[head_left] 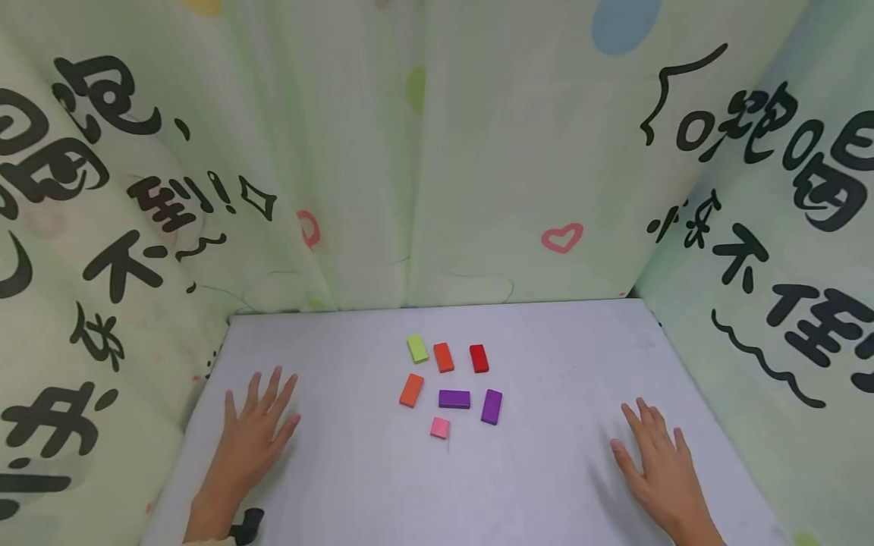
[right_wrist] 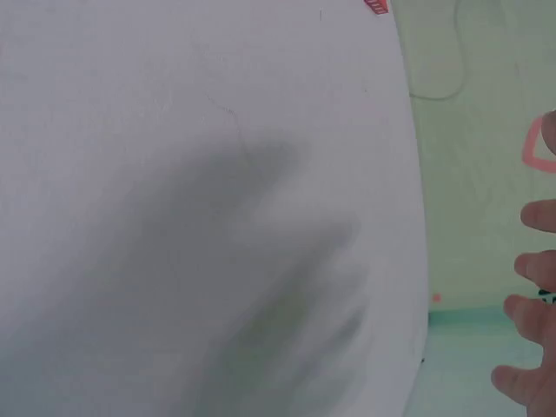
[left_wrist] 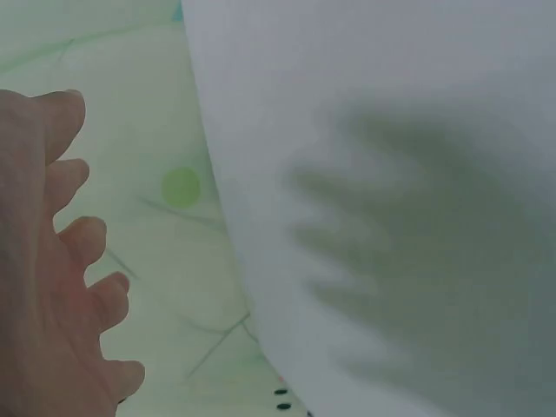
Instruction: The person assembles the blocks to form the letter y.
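My left hand (head_left: 254,440) hovers over the left side of the white table with its fingers spread and nothing held. On the right side my right hand (head_left: 661,470) is likewise held out, fingers straight, with a shadow beside it. Between them lie several small coloured blocks: a lime green block (head_left: 417,349), an orange block (head_left: 444,357) and a red block (head_left: 479,359) at the back; another orange block (head_left: 411,390), a purple block (head_left: 454,399) lying sideways and a second purple block (head_left: 492,406); a pink block (head_left: 440,428) is nearest me. Both hands are well apart from the blocks.
The white table (head_left: 341,485) has pale green curtains (head_left: 478,152) behind it and at both sides, printed with dark characters and hearts. A black strap or device part (head_left: 247,526) shows at the left wrist.
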{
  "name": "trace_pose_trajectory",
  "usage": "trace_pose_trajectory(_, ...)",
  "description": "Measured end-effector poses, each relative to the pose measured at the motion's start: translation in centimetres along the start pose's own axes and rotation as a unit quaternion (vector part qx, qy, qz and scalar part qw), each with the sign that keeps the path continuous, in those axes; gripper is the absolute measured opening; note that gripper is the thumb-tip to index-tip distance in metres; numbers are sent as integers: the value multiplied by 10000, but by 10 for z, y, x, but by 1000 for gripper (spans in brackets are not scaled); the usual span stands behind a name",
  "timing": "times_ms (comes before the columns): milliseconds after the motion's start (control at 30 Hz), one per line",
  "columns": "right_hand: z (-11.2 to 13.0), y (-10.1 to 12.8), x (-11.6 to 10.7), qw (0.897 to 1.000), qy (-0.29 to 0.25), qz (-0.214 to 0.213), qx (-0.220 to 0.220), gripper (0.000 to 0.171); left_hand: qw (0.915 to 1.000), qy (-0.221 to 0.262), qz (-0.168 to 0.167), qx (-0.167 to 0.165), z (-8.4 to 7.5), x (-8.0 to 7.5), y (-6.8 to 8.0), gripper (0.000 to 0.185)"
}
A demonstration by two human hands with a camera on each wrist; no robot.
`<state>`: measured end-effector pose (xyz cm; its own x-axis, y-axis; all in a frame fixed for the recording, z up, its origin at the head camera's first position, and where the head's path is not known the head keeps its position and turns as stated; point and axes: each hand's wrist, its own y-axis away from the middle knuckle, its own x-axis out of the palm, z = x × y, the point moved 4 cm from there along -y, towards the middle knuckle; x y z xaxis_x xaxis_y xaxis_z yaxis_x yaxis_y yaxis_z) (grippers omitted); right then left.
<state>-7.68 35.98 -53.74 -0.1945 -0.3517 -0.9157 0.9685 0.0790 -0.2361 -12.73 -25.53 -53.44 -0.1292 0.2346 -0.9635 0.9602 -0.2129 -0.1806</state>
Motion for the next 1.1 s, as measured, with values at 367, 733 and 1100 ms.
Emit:
trace_pose_trajectory(367, 25, -3, 22, 9942, -662, -812, 255, 49, 9909, 1067, -796, -193, -15, 30, -19, 58)
trace_pose_trajectory(733, 52, -3, 56, 9913, -1065, -697, 346, 45, 9504, 2839, -767, -1011, -30, 77, -37, 47)
trace_pose_trajectory(1100, 83, -10, 81, 9854, -1450, -861, 224, 43, 9083, 3816, -1389, -1000, -46, 103, -57, 40)
